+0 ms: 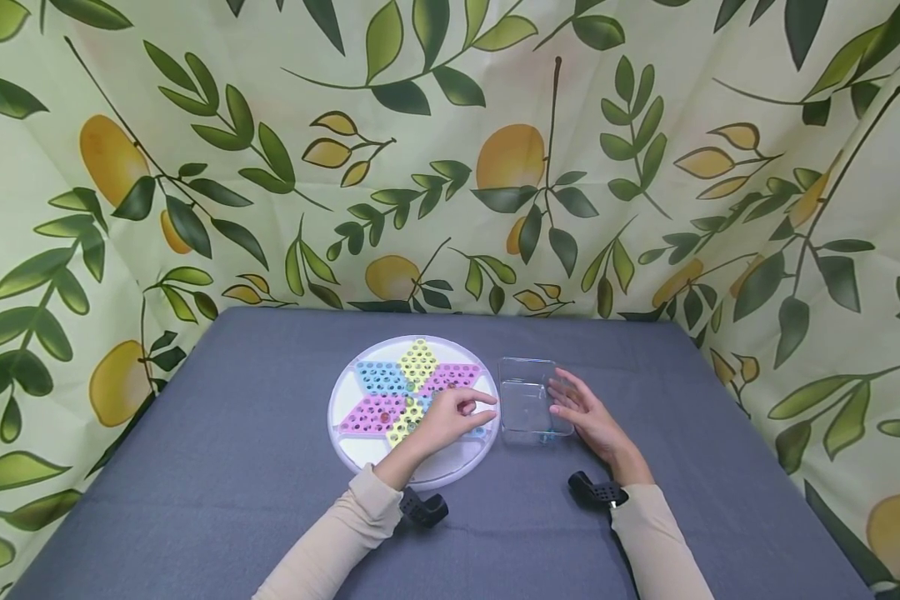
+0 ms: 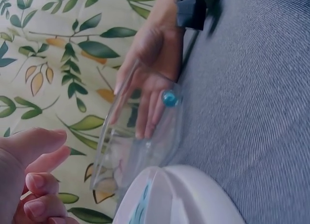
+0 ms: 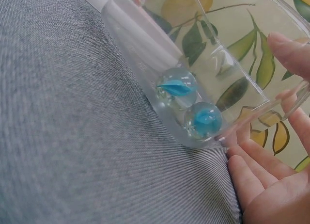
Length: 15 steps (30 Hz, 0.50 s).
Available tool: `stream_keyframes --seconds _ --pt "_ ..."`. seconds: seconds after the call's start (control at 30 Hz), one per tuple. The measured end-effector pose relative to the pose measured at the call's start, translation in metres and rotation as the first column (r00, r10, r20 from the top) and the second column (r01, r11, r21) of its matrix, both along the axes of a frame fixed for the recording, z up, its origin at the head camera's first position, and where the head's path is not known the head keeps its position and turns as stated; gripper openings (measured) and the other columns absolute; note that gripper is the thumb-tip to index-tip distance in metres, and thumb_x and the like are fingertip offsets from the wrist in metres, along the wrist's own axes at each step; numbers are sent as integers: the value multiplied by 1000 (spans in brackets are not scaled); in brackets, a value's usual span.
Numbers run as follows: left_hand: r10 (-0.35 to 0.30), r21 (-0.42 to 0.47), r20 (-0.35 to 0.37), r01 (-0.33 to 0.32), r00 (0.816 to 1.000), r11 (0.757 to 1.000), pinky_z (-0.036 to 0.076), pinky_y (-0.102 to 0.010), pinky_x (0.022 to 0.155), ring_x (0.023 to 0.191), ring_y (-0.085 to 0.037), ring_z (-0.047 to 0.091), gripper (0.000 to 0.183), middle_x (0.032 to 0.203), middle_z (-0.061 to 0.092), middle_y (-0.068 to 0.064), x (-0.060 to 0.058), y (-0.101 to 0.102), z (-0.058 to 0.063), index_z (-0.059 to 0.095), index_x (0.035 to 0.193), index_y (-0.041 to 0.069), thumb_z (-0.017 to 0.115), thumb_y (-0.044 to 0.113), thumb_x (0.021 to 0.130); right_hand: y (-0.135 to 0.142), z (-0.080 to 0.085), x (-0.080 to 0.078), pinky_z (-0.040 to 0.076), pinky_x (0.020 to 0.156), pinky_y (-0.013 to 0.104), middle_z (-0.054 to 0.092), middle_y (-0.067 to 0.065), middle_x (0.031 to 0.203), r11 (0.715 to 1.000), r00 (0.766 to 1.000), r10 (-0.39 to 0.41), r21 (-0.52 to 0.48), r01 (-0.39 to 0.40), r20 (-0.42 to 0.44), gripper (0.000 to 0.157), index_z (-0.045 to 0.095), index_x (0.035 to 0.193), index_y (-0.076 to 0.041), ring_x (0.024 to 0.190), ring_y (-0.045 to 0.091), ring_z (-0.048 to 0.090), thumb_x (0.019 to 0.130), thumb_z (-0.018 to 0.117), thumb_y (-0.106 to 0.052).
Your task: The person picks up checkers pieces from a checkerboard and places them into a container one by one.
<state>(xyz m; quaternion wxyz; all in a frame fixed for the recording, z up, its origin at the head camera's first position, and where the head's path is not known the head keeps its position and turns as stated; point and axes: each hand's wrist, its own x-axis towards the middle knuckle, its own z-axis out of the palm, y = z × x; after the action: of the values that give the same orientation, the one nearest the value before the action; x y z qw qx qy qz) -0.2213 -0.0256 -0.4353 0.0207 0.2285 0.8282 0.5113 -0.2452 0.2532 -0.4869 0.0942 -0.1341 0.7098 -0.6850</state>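
My left hand point(image 1: 447, 414) hovers over the right part of a round white Chinese checkers board point(image 1: 363, 450). Its fingers are loosely bent, and I see nothing between them in the left wrist view. Right of the board sits a clear square container point(image 1: 523, 402). My right hand point(image 1: 598, 427) rests along the container's right side, fingers fairly straight, thumb near the rim. Two clear marbles with blue swirls point(image 3: 177, 87) lie together in the container's near corner; the left wrist view shows just one blue marble point(image 2: 169, 98).
The board's star has pink, blue and yellow points, with a few marbles such as a reddish one point(image 1: 385, 417) in its holes. A grey cloth point(image 1: 217, 467) covers the table. Behind it hangs a leaf-and-fruit patterned curtain point(image 1: 450, 225). Both wrists wear black camera mounts point(image 1: 424, 508).
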Motion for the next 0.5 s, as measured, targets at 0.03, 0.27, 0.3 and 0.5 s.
stream_keyframes --seconds 0.03,0.27,0.3,0.5 --pt "1 0 0 -1 1000 1000 28 -14 54 56 -1 29 24 60 34 5 0 -2 0 72 107 3 69 15 87 0 0 0 40 95 4 15 34 155 1000 1000 1 -1 -1 1 77 12 152 -3 119 -13 45 92 60 -6" --pt "33 -16 8 -33 999 999 30 -14 56 57 -2 31 24 62 36 5 2 -19 1 72 106 4 70 16 86 1 0 0 39 94 3 17 30 157 999 1000 -4 32 3 20 77 12 153 -6 126 -7 43 93 60 -8" --pt "35 -15 5 -35 999 999 30 -15 55 57 -2 31 24 62 37 5 2 -21 1 72 106 4 70 16 86 1 0 0 39 94 3 17 29 157 999 1000 -3 41 2 21 77 12 153 -6 131 -1 42 93 60 -8" --pt "57 9 29 -58 998 998 29 -14 53 56 -2 32 27 62 37 5 1 -33 3 71 108 1 70 17 86 1 1 0 37 93 1 16 27 158 997 1000 -6 74 4 26 76 12 154 -8 147 43 17 94 59 -10"
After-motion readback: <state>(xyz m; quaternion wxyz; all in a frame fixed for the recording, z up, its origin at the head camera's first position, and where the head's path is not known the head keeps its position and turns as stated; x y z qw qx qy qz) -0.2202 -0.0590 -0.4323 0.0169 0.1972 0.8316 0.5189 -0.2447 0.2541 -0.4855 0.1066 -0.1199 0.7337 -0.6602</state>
